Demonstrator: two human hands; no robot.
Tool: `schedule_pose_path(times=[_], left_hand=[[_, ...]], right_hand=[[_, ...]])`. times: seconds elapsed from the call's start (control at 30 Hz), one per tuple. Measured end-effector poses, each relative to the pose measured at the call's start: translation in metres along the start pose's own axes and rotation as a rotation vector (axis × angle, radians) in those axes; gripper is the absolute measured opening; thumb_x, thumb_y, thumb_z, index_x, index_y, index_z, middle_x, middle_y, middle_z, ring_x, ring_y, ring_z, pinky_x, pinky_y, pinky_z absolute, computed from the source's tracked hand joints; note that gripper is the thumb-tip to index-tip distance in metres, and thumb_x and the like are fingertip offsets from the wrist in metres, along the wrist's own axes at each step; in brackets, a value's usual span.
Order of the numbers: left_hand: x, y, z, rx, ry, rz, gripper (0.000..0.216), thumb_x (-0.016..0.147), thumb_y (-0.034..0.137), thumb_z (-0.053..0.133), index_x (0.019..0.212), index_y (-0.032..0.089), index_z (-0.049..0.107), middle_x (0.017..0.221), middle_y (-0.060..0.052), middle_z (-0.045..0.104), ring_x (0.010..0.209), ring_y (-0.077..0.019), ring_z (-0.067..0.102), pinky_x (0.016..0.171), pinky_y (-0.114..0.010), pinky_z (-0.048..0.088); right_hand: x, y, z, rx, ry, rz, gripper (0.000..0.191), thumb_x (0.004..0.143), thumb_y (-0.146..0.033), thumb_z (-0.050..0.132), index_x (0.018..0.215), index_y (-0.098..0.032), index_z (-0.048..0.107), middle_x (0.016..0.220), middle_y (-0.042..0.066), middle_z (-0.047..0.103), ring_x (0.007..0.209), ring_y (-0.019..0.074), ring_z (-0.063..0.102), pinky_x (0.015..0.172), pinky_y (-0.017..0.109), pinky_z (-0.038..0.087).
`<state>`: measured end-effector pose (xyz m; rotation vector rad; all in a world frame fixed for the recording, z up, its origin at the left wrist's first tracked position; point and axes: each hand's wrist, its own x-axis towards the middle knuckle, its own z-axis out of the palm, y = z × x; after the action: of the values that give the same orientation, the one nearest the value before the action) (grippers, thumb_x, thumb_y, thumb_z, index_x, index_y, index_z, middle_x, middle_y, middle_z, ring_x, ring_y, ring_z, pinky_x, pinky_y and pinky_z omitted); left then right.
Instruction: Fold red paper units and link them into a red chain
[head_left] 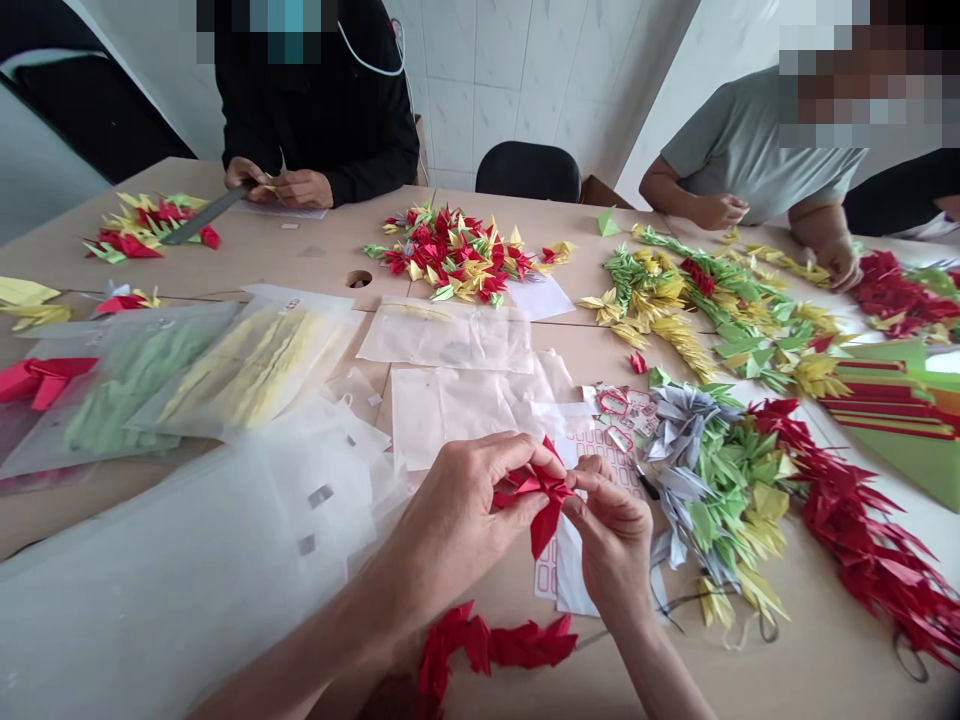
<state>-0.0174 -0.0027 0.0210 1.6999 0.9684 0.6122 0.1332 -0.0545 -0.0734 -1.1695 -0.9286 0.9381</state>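
A folded red paper crane (541, 490) is held up in front of me over the table. My left hand (480, 495) pinches its left side between thumb and fingers. On its right edge, the thumb and fingertips of my right hand (611, 520) are closed against the paper. Anything finer between those fingertips is too small to make out. Below my hands lies a string of red paper cranes (487, 645). White label sheets with red-outlined boxes (607, 450) lie just behind my right hand, partly covered by a white paper strip (576, 575).
Strung cranes in grey, green and yellow (709, 480) and a long red string (862, 540) lie to the right. Clear plastic bags (247, 520) cover the left side. A loose crane pile (457, 250) sits farther back. Two people work across the table; one holds a ruler (206, 215).
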Motion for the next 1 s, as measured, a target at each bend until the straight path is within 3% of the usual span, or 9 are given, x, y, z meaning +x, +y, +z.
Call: schedule_pose_path(times=[0.17,0.37,0.5,0.67,0.83,1.0], left_hand=[[0.001,-0.001,-0.003,0.009,-0.055,-0.015,0.022,0.079,0.009,0.056,0.092,0.020,0.069,0.083,0.000,0.066,0.076,-0.0122,0.062,0.067,-0.018,0.049],[0.000,-0.003,-0.007,-0.029,-0.074,-0.022,0.013,0.081,0.014,0.056,0.087,0.019,0.067,0.083,-0.001,0.065,0.075,-0.0135,0.062,0.071,-0.022,0.050],[0.002,-0.007,-0.014,-0.085,-0.099,-0.088,0.012,0.085,0.019,0.052,0.089,0.016,0.063,0.083,-0.002,0.065,0.064,-0.0112,0.061,0.064,-0.021,0.050],[0.009,-0.018,-0.020,-0.098,-0.129,-0.080,0.017,0.085,0.024,0.053,0.096,0.016,0.064,0.085,-0.003,0.065,0.074,-0.0134,0.063,0.067,-0.021,0.049],[0.011,-0.021,-0.017,-0.132,-0.225,-0.126,0.024,0.085,0.024,0.052,0.106,0.016,0.060,0.074,-0.002,0.065,0.065,-0.0140,0.063,0.064,-0.025,0.050],[0.008,-0.017,-0.015,-0.045,-0.240,-0.117,0.030,0.077,0.015,0.059,0.106,0.018,0.063,0.094,-0.003,0.068,0.083,-0.0172,0.065,0.073,-0.024,0.049]], right_hand=[[0.000,-0.004,0.001,-0.175,-0.010,-0.154,0.018,0.074,-0.017,0.068,0.082,-0.032,0.073,0.066,-0.002,0.055,0.067,0.0149,0.045,0.066,0.031,0.034],[0.001,-0.012,0.001,-0.349,-0.060,-0.231,0.014,0.076,-0.017,0.067,0.078,-0.029,0.072,0.065,-0.002,0.054,0.064,0.0147,0.046,0.064,0.031,0.033],[0.006,-0.010,-0.002,-0.368,-0.044,-0.163,0.007,0.077,-0.019,0.066,0.076,-0.026,0.070,0.069,-0.001,0.057,0.069,0.0149,0.047,0.068,0.030,0.034],[0.010,-0.007,-0.004,-0.120,0.021,-0.002,0.004,0.082,-0.026,0.060,0.083,-0.022,0.060,0.078,-0.001,0.055,0.075,0.0136,0.048,0.072,0.027,0.036],[0.010,-0.006,-0.001,0.009,-0.054,0.059,0.008,0.087,-0.029,0.052,0.085,-0.022,0.052,0.073,-0.003,0.045,0.066,0.0105,0.043,0.066,0.023,0.037],[0.009,-0.003,-0.002,-0.001,-0.137,0.142,0.010,0.088,-0.032,0.050,0.087,-0.023,0.052,0.074,-0.004,0.043,0.066,0.0099,0.039,0.064,0.021,0.035]])
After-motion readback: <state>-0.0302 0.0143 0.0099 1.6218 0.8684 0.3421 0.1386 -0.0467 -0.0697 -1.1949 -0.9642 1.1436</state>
